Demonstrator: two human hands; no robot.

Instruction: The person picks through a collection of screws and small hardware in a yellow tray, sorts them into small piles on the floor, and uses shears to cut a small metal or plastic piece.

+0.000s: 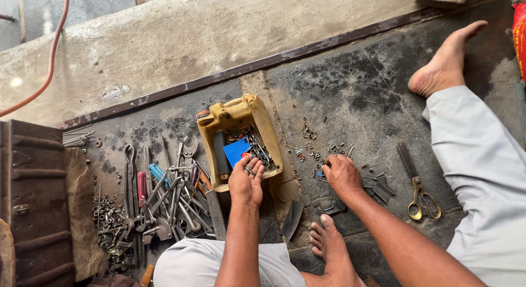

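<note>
I sit on a dark, stained floor. My left hand (246, 181) rests on the near rim of a cut-open yellow plastic container (263, 118), its fingers curled over small screws and bolts inside. The container also holds a blue piece (235, 150) and a dark cylinder (221, 151). My right hand (342, 173) is down on the floor to the right, fingertips pinching among scattered small nuts and screws (309, 141). What it grips is too small to make out.
A pile of wrenches, pliers and screwdrivers (164, 194) lies left of the container, with loose nuts (107, 213) beside it. A dark metal box (33, 199) stands far left. Scissors (417, 189) and flat metal scraps (378, 185) lie right. My bare feet (446, 59) rest nearby.
</note>
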